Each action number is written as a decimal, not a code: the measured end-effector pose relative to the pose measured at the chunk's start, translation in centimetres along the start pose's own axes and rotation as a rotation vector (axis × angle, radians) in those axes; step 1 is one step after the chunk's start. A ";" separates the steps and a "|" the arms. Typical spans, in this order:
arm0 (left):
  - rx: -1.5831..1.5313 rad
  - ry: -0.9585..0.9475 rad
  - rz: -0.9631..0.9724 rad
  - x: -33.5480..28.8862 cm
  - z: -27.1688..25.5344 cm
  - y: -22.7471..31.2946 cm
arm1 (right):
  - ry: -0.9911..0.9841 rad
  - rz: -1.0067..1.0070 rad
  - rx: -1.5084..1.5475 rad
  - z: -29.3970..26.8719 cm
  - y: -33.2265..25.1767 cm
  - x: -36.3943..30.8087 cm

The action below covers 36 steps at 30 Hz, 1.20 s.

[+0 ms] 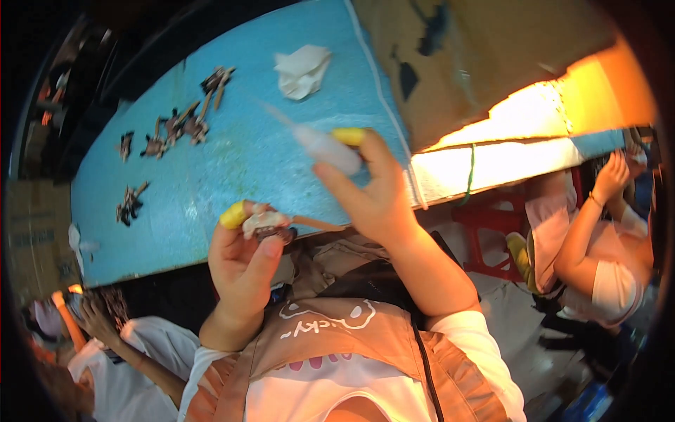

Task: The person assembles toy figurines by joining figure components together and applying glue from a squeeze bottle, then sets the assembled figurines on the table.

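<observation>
My left hand (242,271) holds a small brown and cream figurine (266,224) between thumb and fingers, near the table's front edge. A thin tan stick (318,224) reaches from the figurine to the right. My right hand (380,193) grips a translucent white squeeze bottle (329,150), slightly blurred. Its long thin nozzle points up and to the left, over the table and apart from the figurine. One finger of each hand wears a yellow finger cover. Several similar brown pieces with tan sticks (191,126) lie on the blue table (232,158) to the left.
A crumpled white tissue (302,70) lies at the back of the table. Brown cardboard (478,63) and a brightly lit area border the right side. Co-workers sit at both sides, a person's arm (598,211) at right. A red stool (496,239) stands at right.
</observation>
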<state>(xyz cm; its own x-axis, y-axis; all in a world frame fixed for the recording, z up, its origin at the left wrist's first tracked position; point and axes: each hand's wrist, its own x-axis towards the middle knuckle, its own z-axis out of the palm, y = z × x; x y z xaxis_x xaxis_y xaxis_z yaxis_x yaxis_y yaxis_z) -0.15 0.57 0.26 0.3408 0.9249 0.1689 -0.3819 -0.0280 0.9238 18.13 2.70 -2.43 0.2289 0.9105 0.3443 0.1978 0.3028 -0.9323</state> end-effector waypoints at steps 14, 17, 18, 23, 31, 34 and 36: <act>0.143 0.074 0.031 0.5 0.4 -0.3 | 0.515 -0.599 -0.389 -5.3 -1.2 -0.2; 0.134 0.060 0.034 0.5 0.7 -0.2 | 0.559 -0.549 -0.594 -10.6 1.0 6.1; 0.129 0.068 0.032 0.5 1.0 -0.2 | 0.426 -0.330 -0.726 -11.3 2.0 7.7; 0.123 0.028 -0.002 0.2 1.5 0.0 | 0.268 0.002 -0.639 -13.1 6.9 12.6; 0.125 0.040 -0.003 -0.5 1.0 0.4 | 0.085 0.153 -0.402 -11.1 8.4 9.6; 0.064 0.019 -0.032 -0.4 0.7 -0.2 | 0.163 0.307 -0.219 -13.2 2.5 5.2; -0.130 -0.064 -0.145 0.1 0.5 -0.7 | 0.250 0.280 0.200 -13.8 2.0 2.9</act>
<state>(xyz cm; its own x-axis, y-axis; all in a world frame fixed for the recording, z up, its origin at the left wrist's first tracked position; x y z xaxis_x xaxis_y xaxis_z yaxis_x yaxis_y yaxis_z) 0.54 0.47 -0.16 0.4527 0.8895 0.0629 -0.4315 0.1568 0.8884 32.36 2.06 -1.72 0.4764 0.8766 0.0681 -0.0883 0.1248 -0.9883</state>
